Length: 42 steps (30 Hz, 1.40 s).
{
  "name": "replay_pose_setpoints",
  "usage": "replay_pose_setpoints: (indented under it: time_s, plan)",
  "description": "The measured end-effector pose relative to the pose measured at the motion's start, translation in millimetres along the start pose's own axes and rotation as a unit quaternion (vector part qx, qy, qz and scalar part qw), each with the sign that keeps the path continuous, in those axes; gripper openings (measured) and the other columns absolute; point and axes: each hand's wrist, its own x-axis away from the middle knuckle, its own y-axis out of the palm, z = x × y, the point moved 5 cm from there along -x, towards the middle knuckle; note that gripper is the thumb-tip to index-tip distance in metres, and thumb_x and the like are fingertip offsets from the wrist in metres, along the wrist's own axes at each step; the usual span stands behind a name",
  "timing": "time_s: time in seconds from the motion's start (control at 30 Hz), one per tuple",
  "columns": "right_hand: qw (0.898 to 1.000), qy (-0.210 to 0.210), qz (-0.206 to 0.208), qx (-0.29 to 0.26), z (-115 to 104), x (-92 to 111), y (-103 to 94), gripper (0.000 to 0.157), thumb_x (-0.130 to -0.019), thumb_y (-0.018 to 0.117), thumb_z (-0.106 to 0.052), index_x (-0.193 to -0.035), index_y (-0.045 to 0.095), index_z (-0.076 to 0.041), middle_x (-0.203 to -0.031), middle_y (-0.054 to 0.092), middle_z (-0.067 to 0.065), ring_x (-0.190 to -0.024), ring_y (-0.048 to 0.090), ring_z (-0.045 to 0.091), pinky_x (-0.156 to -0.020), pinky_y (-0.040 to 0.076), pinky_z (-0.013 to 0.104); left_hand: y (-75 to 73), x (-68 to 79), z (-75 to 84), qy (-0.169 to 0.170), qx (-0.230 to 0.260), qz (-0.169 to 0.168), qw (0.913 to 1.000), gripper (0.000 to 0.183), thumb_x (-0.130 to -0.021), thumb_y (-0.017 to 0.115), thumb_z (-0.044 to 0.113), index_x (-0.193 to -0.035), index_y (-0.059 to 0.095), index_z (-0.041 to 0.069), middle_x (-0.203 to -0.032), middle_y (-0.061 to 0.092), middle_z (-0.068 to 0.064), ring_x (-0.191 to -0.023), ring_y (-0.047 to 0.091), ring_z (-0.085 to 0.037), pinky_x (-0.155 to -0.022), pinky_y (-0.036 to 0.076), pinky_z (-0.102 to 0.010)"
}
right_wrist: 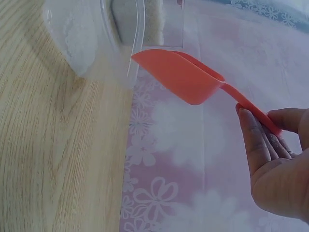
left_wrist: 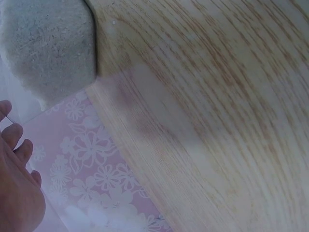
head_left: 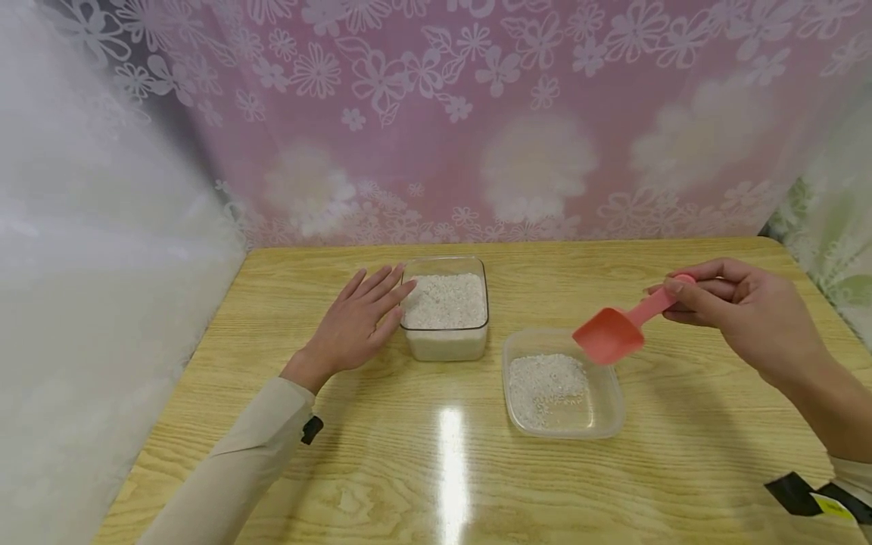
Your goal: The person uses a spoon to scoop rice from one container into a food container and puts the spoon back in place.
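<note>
My right hand (head_left: 756, 318) pinches the handle of a coral-red plastic scoop (head_left: 609, 335) between thumb and fingers. The scoop's bowl looks empty and hangs above the back right rim of a shallow clear plastic container (head_left: 606, 420). White rice (head_left: 545, 382) covers part of that container's floor, mostly at its left and back. To its left stands a deeper clear container (head_left: 446, 348), well filled with rice (head_left: 450, 301). My left hand (head_left: 357, 322), fingers straight and spread, touches the left rim of this deeper container. In the right wrist view the scoop (right_wrist: 178, 75) shows from its side.
Both containers stand on a light wood-grain table (head_left: 381, 469). A pink curtain with white flowers (head_left: 422, 151) hangs behind the table's back edge. Pale sheeting (head_left: 88, 265) hangs at the left, and a green-patterned curtain (head_left: 831, 235) at the right.
</note>
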Motion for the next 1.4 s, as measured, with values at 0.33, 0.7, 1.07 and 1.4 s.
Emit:
replay_pose_setpoints:
  time_s: [0.33, 0.7, 1.07, 1.4]
  plan:
    - [0.989, -0.009, -0.012, -0.15, 2, -9, -8.2, 0.021, -0.094, 0.061, -0.007, -0.111, 0.061, 0.006, -0.097, 0.072, 0.009, -0.083, 0.07, 0.02, -0.072, 0.055, 0.03, 1.0, 0.2, -0.8, 0.001, -0.002, -0.001, 1.0, 0.049, -0.105, 0.025, 0.039, -0.152, 0.03, 0.022, -0.157, 0.021, -0.004, -0.144, 0.013, -0.019, -0.116, 0.003, -0.041]
    - [0.913, 0.033, -0.028, -0.406, 5, -33, -10.7, 0.017, -0.096, 0.052, 0.003, -0.104, 0.065, 0.009, -0.097, 0.068, 0.018, -0.084, 0.07, 0.027, -0.078, 0.055, 0.035, 0.2, 0.1, 1.1, 0.005, 0.003, 0.005, 1.0, 0.05, -0.105, 0.025, 0.039, -0.151, 0.033, 0.021, -0.156, 0.023, -0.004, -0.144, 0.014, -0.019, -0.116, 0.003, -0.04]
    - [0.89, 0.076, -0.054, -0.447, -21, -60, 35.9, 0.014, -0.093, 0.06, 0.0, -0.104, 0.063, 0.007, -0.097, 0.068, 0.018, -0.082, 0.07, 0.027, -0.081, 0.054, 0.035, -0.4, 0.4, 1.2, 0.003, 0.003, 0.004, 1.0, 0.051, -0.105, 0.024, 0.041, -0.151, 0.032, 0.021, -0.157, 0.021, -0.003, -0.144, 0.013, -0.019, -0.116, 0.003, -0.041]
    - [0.912, 0.093, -0.052, -0.395, -25, -82, 74.0, 0.018, -0.088, 0.068, -0.006, -0.101, 0.064, 0.005, -0.093, 0.067, 0.015, -0.082, 0.07, 0.024, -0.081, 0.054, 0.033, 0.7, 0.5, -0.6, 0.001, -0.003, 0.001, 1.0, 0.052, -0.105, 0.022, 0.043, -0.152, 0.03, 0.022, -0.157, 0.019, -0.001, -0.144, 0.014, -0.019, -0.116, 0.004, -0.041]
